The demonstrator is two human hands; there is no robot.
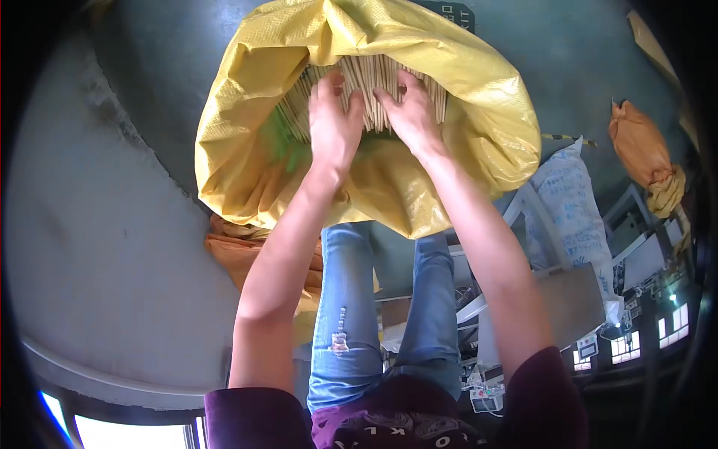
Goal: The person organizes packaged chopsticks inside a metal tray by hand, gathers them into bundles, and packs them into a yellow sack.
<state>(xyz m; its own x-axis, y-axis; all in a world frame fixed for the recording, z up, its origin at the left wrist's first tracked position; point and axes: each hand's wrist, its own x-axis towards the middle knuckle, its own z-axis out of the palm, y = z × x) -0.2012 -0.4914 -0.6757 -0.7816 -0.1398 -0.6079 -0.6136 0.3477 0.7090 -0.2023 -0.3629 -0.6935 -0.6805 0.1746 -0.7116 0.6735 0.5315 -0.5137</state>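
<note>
A large yellow woven sack (493,97) stands open at the top centre, its rim folded outward. Many thin wooden sticks (370,78) lie side by side inside it. Both of my hands reach into the mouth of the sack. My left hand (334,123) is over the sticks on the left, its fingers apart and slightly curled. Just to its right, my right hand (410,112) rests at the sticks with thumb and fingers spread. Neither hand visibly grips a stick. Something green shows through the sack's left inner side.
Orange sacks lie below the yellow one (232,251) and at the far right (639,142). A white printed sack (568,202) leans by metal frames and machine parts on the right. A grey wall (97,224) fills the left side.
</note>
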